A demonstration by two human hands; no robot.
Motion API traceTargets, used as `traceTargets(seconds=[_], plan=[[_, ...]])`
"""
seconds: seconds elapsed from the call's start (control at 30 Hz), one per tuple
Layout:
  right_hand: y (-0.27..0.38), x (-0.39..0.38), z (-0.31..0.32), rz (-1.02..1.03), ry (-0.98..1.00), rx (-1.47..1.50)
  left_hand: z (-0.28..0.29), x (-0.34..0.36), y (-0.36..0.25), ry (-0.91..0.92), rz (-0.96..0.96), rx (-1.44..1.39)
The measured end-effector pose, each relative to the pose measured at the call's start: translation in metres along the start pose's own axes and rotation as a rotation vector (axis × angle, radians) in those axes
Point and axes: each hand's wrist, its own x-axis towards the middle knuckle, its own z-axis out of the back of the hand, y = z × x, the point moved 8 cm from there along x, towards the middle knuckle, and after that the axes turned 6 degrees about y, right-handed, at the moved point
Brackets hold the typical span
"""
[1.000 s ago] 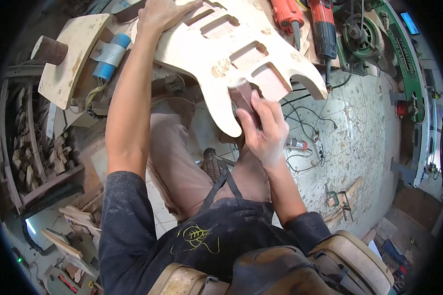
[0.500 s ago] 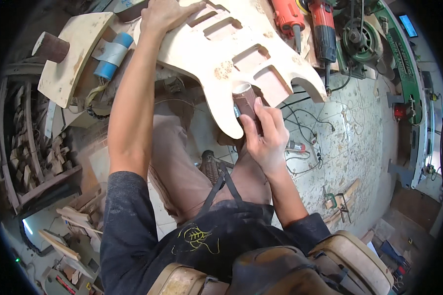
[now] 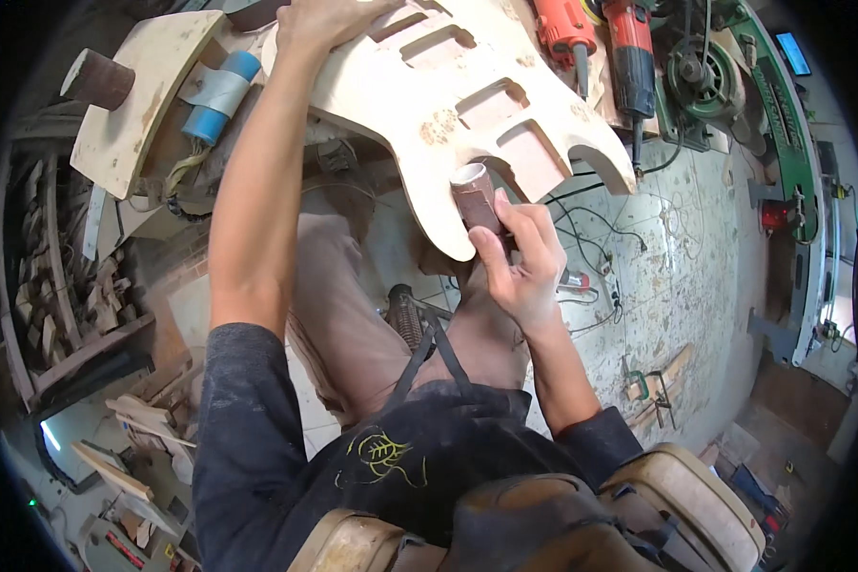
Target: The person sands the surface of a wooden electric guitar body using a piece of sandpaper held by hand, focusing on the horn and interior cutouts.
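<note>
A pale wooden electric guitar body (image 3: 405, 100) with several routed cavities lies at the top of the view, its two horns pointing toward me. My left hand (image 3: 326, 21) grips its far left part, some fingers cut off by the view's upper edge. Between thumb and fingers, my right hand (image 3: 527, 259) holds a tube wrapped in brown sandpaper (image 3: 479, 198). That tube stands tilted against the inner curve of the left horn, its pale hollow end up. My right fingers are closed round its lower part.
Left of the guitar body are a curved wooden piece (image 3: 148, 105), another brown sandpaper tube (image 3: 100, 79) and a blue cylinder (image 3: 221, 100). Red power tools (image 3: 629, 62) and a green machine (image 3: 701, 71) stand right. Cables (image 3: 591, 243) trail over the tiled floor; wood scraps (image 3: 62, 305) fill a rack.
My right hand and the sandpaper tube have shifted slightly, and the gap between tube and left horn has narrowed. The guitar body appears slightly shifted; my left hand keeps its grip.
</note>
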Motion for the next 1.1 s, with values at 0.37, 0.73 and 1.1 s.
traceTargets(seconds=[0.37,0.73,1.1], plan=[[0.011,0.058,-0.010,-0.013,0.108,-0.096,0.003,0.004,-0.001,0.016,0.012,-0.025],[0.009,0.002,0.008,0.000,0.103,0.005,0.002,0.005,0.002,0.015,0.002,-0.016],[0.000,0.016,0.006,-0.036,0.215,0.060,-0.003,0.002,-0.008,0.087,-0.041,-0.085]])
